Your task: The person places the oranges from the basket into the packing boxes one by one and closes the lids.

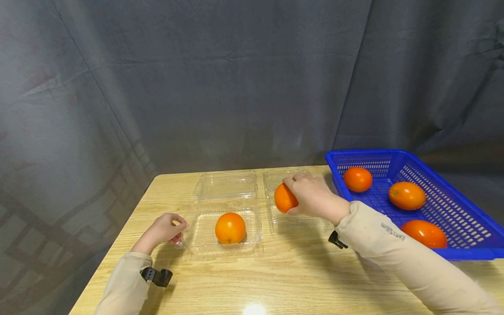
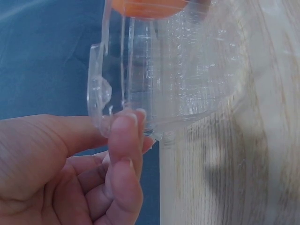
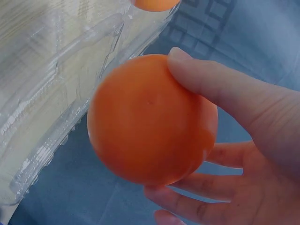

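Note:
My right hand (image 1: 311,192) grips an orange (image 1: 285,198) with thumb and fingers, over the right clear plastic clamshell box (image 1: 293,223). In the right wrist view, the held orange (image 3: 150,122) fills the middle, with the thumb across its top and the fingers beneath. My left hand (image 1: 165,229) pinches the left edge of another clear clamshell box (image 1: 198,249), whose lid (image 1: 226,186) lies folded back. Inside that box sits one orange (image 1: 230,228). The left wrist view shows thumb and fingertips on the box's rim (image 2: 101,93).
A blue plastic basket (image 1: 453,175) stands at the right with three orange fruits, including one (image 1: 407,195) in its middle. Both boxes stand on a light wooden table (image 1: 220,284). A dark grey curtain (image 1: 236,87) hangs behind the table's far edge.

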### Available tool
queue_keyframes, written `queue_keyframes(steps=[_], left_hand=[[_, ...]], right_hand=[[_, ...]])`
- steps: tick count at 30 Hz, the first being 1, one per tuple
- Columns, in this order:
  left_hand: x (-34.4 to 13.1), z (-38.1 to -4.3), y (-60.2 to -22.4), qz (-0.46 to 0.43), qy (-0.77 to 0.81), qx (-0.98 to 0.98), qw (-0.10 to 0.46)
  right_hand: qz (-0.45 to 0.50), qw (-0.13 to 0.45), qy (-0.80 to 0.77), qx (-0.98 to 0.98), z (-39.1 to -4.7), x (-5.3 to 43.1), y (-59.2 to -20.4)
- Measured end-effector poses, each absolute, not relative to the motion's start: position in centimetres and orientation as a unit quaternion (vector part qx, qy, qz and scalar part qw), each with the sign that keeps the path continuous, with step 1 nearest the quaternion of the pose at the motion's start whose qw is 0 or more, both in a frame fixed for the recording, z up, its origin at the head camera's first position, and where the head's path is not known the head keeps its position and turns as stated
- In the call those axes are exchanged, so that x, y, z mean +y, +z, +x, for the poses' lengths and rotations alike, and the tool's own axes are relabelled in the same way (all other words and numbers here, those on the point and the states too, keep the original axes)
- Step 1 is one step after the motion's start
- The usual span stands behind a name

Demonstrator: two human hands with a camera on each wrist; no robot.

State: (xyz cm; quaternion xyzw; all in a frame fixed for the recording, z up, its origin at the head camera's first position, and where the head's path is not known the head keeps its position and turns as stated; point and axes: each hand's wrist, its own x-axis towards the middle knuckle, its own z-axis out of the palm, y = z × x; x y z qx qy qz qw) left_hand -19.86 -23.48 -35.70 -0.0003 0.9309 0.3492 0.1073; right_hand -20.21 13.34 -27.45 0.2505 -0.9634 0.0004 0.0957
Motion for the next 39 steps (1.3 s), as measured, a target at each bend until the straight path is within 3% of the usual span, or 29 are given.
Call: queue_keyframes(steps=[39], left_hand=[[-23.6, -20.0, -35.8, 0.001, 0.349, 0.931, 0.109]], right_hand=[[0.282, 0.073, 0.029, -0.956, -19.6, 10.3, -28.9]])
